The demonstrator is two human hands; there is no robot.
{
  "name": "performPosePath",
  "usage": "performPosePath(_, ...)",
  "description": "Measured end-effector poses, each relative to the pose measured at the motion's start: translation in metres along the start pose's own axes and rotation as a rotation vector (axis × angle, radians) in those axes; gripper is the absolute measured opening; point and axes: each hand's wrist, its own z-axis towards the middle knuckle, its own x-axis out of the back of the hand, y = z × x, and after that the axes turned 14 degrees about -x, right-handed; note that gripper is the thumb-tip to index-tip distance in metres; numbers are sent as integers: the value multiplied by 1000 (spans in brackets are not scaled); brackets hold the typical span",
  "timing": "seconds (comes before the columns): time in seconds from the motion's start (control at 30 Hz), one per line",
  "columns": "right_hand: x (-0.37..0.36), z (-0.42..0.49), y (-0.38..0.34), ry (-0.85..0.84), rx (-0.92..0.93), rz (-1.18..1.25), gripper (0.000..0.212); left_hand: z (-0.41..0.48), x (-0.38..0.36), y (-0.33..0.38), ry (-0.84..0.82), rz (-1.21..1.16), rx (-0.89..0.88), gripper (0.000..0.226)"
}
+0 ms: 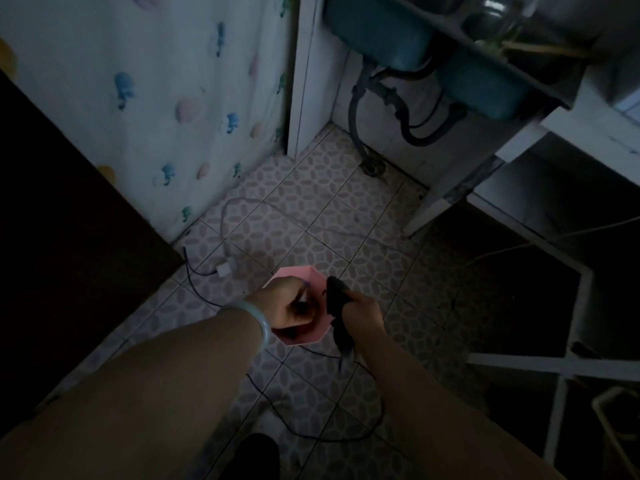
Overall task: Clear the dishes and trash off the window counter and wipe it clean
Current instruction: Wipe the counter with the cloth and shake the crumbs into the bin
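We look down, in dim light, at our two bare arms reaching over a tiled floor (322, 216). There is one pink eight-sided container (304, 336), apparently a small bin standing on the floor, directly below our hands. Our left hand (289, 304) hovers over its opening with the fingers curled and pinched together around something small and pale; we cannot tell what it is. One pale bangle (258, 323) circles the left wrist. Our right hand (362, 308) is closed around one dark cloth (337, 315), which hangs down just beside the right edge of the pink container.

No writing or brand can be read anywhere.

Around us: one white curtain (166, 109) printed with blue and pink shapes hangs at the upper left, beside a dark panel along the left edge. At the top right we see the underside of a double sink (398, 39), two blue-green basins with dark drain pipes (381, 109) curving below, held on a white frame. One white plug (225, 268) with a pale cord lies on the floor left of the container, and a thin black cable (311, 433) loops across the tiles under our arms. One dark shoe tip (258, 455) shows at the bottom edge.
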Motion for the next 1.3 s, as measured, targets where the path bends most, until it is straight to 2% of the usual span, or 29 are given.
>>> performPosePath(0.07,-4,6,-3,1,-23,34,25,12,2,0,-10,-19,-7,19)
performPosePath(0.23,-14,21,-9,-15,-28,6,38,32,6,3,-26,-90,18,27)
performPosePath(0.4,-21,30,-9,-45,-10,-5,34,39,1,4,-62,79,2,9)
performPosePath(0.5,-18,32,-10,-35,6,-54,38,46,-1,2,9,87,-34,27)
performPosePath(0.57,-14,33,-11,-17,9,-81,43,50,1,1,78,77,-48,31)
performPosePath(0.67,-9,35,-11,4,3,-75,44,50,3,2,123,135,-60,25)
performPosePath(0.77,-8,37,-11,0,-2,-74,46,47,-1,3,79,233,-17,24)
performPosePath(0.87,-9,40,-11,4,2,-44,46,39,-10,5,68,296,11,7)
performPosePath(1.0,-2,38,-13,0,-7,-46,43,41,-13,4,49,312,45,24)
performPosePath(1.1,2,31,-15,-32,45,-94,45,42,-14,6,-91,276,108,54)
performPosePath(1.13,0,28,-16,-49,83,-131,44,43,-16,6,-135,266,123,58)
performPosePath(1.17,-1,25,-16,-65,119,-158,42,42,-18,6,-154,252,126,56)
performPosePath(1.27,-4,19,-18,-86,170,-143,37,36,-29,8,-119,204,71,22)
performPosePath(1.3,-3,19,-19,-73,176,-127,35,34,-30,10,-103,199,43,19)
